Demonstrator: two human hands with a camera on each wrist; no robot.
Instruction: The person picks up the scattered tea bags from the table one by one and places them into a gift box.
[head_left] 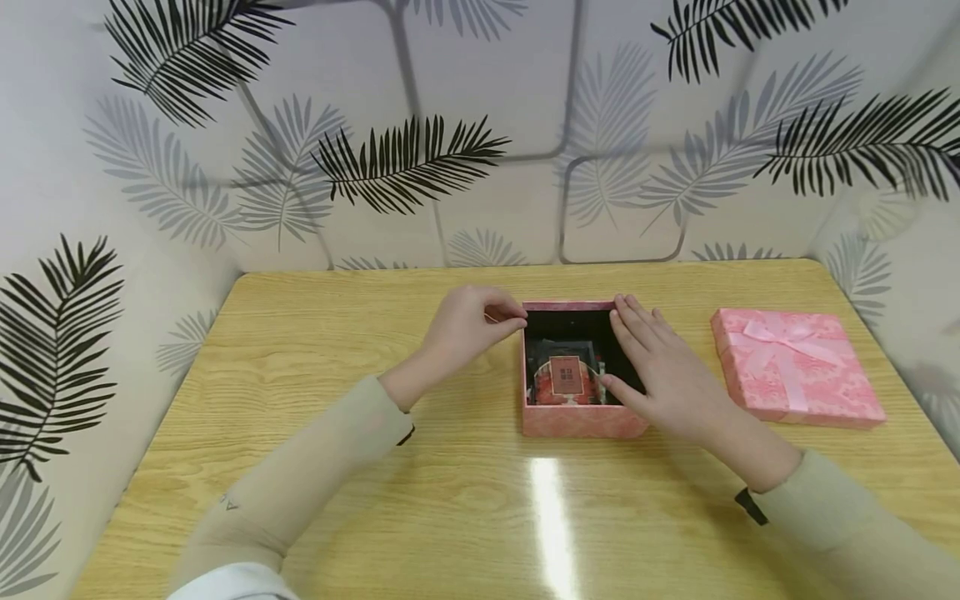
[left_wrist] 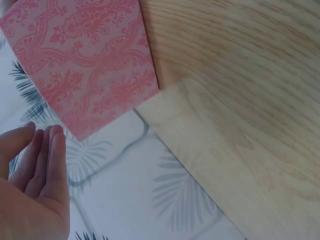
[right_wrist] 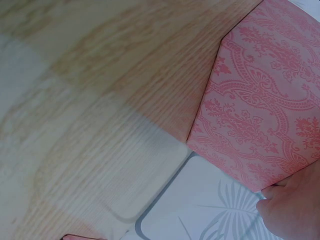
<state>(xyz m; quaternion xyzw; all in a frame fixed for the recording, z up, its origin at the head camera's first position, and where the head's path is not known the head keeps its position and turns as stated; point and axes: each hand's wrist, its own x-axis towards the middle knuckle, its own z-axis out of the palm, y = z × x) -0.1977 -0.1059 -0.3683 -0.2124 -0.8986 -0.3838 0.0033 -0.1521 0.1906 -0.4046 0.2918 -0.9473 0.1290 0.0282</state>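
Note:
An uncovered pink box [head_left: 585, 422] with a black inside stands on the table. In it lie dark packets [head_left: 547, 350], the front one with a reddish label [head_left: 566, 375]. My left hand [head_left: 468, 327] is at the box's far left corner, thumb and fingertips close together by the rim. The left wrist view shows these fingers fairly straight, nothing visible between them, beside the patterned box wall [left_wrist: 95, 65]. My right hand [head_left: 667, 375] lies across the right rim, fingers extended, thumb reaching over the inside beside the packets. The right wrist view catches part of that hand [right_wrist: 295, 205] against the box wall [right_wrist: 260, 105].
To the right of the box lies a pink lid [head_left: 798, 362] with a ribbon bow, near the table's right side. The wooden table [head_left: 360, 317] meets a leaf-patterned backdrop [head_left: 487, 208] at its far edge. A bright reflection shows in front of the box.

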